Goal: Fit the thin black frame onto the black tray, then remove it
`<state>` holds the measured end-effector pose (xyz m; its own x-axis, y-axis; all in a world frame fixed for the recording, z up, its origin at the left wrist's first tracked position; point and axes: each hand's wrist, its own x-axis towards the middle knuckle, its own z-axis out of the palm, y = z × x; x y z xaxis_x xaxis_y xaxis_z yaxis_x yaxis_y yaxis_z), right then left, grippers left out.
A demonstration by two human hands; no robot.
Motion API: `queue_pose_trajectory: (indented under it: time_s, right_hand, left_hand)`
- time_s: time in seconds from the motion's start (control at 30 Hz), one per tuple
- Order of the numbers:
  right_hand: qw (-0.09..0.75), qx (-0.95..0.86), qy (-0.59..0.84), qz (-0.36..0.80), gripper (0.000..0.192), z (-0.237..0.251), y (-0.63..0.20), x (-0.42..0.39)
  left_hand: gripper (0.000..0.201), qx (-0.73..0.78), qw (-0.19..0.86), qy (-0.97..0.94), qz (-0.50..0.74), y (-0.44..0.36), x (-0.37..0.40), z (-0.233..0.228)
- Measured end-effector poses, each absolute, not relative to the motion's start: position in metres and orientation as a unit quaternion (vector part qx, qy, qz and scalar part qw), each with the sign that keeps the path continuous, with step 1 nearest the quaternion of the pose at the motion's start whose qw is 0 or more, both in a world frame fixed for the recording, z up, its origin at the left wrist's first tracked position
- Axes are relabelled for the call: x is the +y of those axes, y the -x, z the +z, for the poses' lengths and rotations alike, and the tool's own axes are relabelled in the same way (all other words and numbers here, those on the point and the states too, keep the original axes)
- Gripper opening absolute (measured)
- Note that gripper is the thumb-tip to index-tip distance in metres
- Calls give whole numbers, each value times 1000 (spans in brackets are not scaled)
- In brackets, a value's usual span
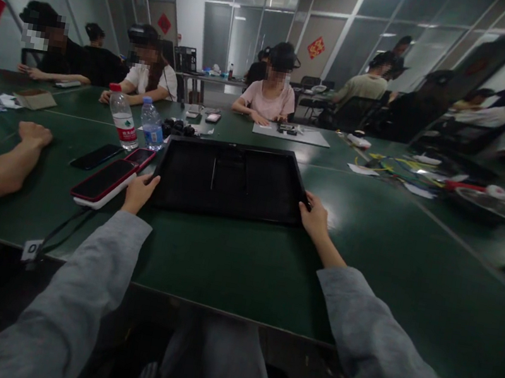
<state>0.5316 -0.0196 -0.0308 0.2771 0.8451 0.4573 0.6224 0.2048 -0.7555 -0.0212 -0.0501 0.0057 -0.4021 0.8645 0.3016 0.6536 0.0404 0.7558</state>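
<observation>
A wide black rectangular panel (188, 172) with a raised rim lies at the middle of the green table, in front of me. Two thin upright lines and a darker block show near its centre; I cannot make out exactly what it is. My left hand (139, 192) is closed on its left edge, thumb on top of the rim. On the opposite side my right hand (315, 217) grips the right edge the same way, its fingers partly hidden by the panel. Just left of my left hand sits a red-rimmed phone (105, 180) on a white block with a cable.
A red-capped bottle (124, 121) and a blue-capped bottle (152, 125) stand behind the phones, beside a dark phone (96, 156). Another person's forearm (1, 168) rests on the table (412, 272) at left. Cables (399, 167) and a round pan-like object (494, 205) lie at right. Several people sit beyond.
</observation>
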Motion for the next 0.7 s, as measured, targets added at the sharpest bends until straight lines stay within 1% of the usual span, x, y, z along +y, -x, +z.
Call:
queue_pose_trajectory:
  time_s: [0.1, 0.2, 0.3, 0.4, 0.5, 0.6, 0.7]
  right_hand:
    - [503, -581, 631, 103, 56, -27, -530, -12]
    - [509, -563, 645, 85, 51, -23, -530, -3]
    - [499, -545, 670, 76, 49, -23, -533, 6]
    - [486, -532, 687, 91, 52, -26, -537, 14]
    - [490, -531, 682, 111, 53, -31, -540, 18]
    - [502, -540, 665, 121, 53, -37, -543, 20]
    - [504, -547, 658, 114, 52, -42, -546, 21]
  left_hand:
    - [34, 706, 122, -518, 467, 16, -40, 9]
    - [28, 699, 146, -504, 486, 6, -34, 17]
    - [26, 695, 170, -496, 492, -1, -28, 25]
    - [25, 696, 177, -485, 499, -4, -25, 29]
    - [26, 679, 180, -497, 510, -2, -23, 27]
    - [28, 695, 166, -503, 485, 0, -20, 23]
    - [32, 750, 134, -493, 420, 2, -16, 20]
